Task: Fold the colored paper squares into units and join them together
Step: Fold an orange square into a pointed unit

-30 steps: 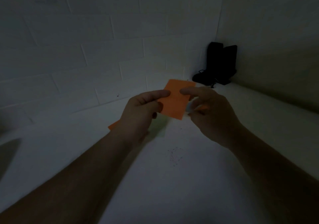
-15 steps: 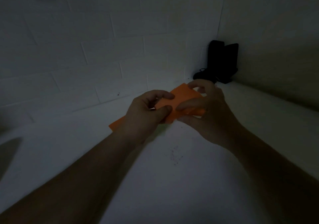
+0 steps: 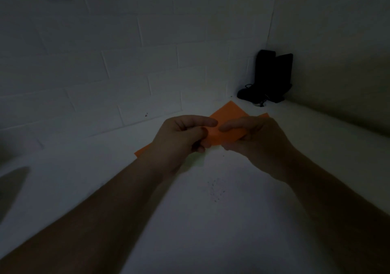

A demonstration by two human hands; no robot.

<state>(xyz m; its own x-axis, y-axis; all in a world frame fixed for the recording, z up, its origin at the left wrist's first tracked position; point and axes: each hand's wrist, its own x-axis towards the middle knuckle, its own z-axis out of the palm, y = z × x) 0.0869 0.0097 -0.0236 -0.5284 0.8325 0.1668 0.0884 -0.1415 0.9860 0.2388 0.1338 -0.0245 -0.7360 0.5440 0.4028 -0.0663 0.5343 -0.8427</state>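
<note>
**Orange paper pinched between both hands above the table**

The orange paper (image 3: 223, 135) is held up off the white table (image 3: 211, 221), between the two hands and in front of the person, probably so that a fold can be lined up and creased in the air. More orange paper shows behind and below the hands: a corner (image 3: 229, 110) pointing toward the wall and an edge (image 3: 141, 152) under the left wrist; whether these are separate sheets lying on the table I cannot tell.

The left hand (image 3: 181, 136) curls its fingers and pinches the paper's left end under the thumb. The right hand (image 3: 253, 135) does the same at the right end, fingers bent, thumb on top.

A dark object (image 3: 272, 77) stands in the far corner, well apart.
</note>
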